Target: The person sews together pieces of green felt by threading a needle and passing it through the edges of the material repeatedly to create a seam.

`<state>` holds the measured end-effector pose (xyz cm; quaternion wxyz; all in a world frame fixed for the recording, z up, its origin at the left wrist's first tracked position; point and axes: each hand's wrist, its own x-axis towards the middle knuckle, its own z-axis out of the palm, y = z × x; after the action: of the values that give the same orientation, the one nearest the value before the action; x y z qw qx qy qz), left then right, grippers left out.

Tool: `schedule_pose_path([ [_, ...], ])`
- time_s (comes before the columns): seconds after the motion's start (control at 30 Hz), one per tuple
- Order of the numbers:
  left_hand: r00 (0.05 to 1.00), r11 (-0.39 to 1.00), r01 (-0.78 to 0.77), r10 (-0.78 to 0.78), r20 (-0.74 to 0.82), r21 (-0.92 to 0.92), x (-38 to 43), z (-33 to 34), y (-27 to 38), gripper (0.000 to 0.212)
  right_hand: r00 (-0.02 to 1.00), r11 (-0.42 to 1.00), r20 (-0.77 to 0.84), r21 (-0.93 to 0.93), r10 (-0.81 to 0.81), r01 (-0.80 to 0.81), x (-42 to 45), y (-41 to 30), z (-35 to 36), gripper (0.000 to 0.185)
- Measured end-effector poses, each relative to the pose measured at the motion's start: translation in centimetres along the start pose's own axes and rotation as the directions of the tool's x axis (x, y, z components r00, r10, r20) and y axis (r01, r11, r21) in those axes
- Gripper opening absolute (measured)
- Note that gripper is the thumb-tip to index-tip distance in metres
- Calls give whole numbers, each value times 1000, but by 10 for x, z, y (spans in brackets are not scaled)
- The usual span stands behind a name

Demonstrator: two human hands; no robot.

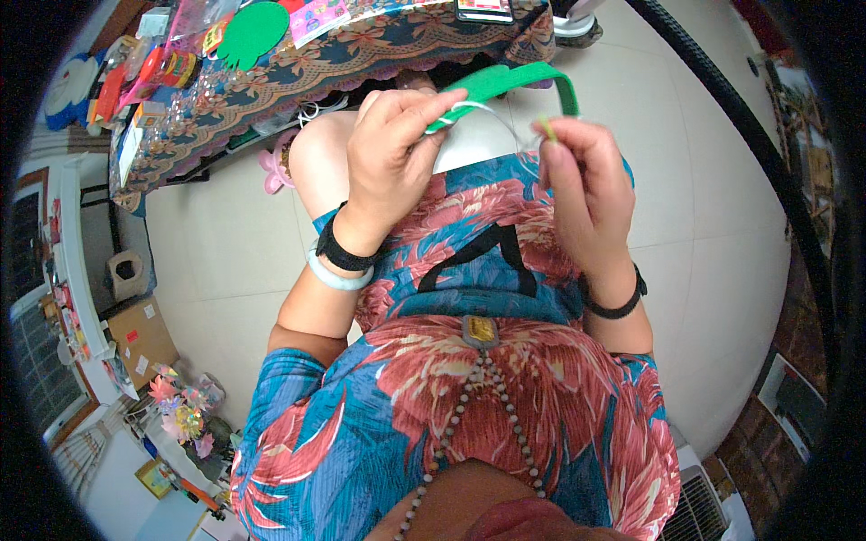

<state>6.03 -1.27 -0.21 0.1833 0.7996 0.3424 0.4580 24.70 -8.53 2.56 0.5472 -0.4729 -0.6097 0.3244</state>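
Note:
My left hand (pixel 399 149) pinches one end of a green felt strip (pixel 521 76), which arches away to the right and bends down near my other hand. White thread (pixel 488 108) loops from the felt at my left fingertips toward the right. My right hand (pixel 588 182) is raised at the right, its thumb and forefinger closed on a small yellow-green thing (pixel 547 130), blurred, too small to name surely. The thread runs close to those fingertips; whether it joins the thing there cannot be told. Both hands are above my lap.
Ahead stands a table with a patterned cloth (pixel 379 40), bearing a green felt cutout (pixel 254 34), a phone or tablet (pixel 484 9), jars and packets. A pink bowl (pixel 274 166) is on the floor by my left knee. A black padded bar (pixel 737 122) crosses the right side.

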Motion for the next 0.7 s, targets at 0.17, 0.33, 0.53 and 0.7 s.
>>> schedule_pose_path([
  [0.17, 941, 886, 337, -326, 87, -320, -2, 8, 3, 24, 984, 951, 45, -267, 173, -155, 15, -2, 10, 22],
  [0.33, 867, 771, 494, -468, 170, -402, -4, 6, 8, 24, 995, 968, -76, -247, -60, 39, 21, 26, 19, 17],
  [0.53, 830, 678, 552, -503, 241, -486, -8, 6, 1, 24, 992, 973, -123, -233, -41, 11, 21, 29, 18, 14],
  [0.7, 958, 891, 287, -258, 127, -352, -6, 11, -3, 27, 942, 916, -217, -365, -258, 166, 25, 41, 0, 14],
])
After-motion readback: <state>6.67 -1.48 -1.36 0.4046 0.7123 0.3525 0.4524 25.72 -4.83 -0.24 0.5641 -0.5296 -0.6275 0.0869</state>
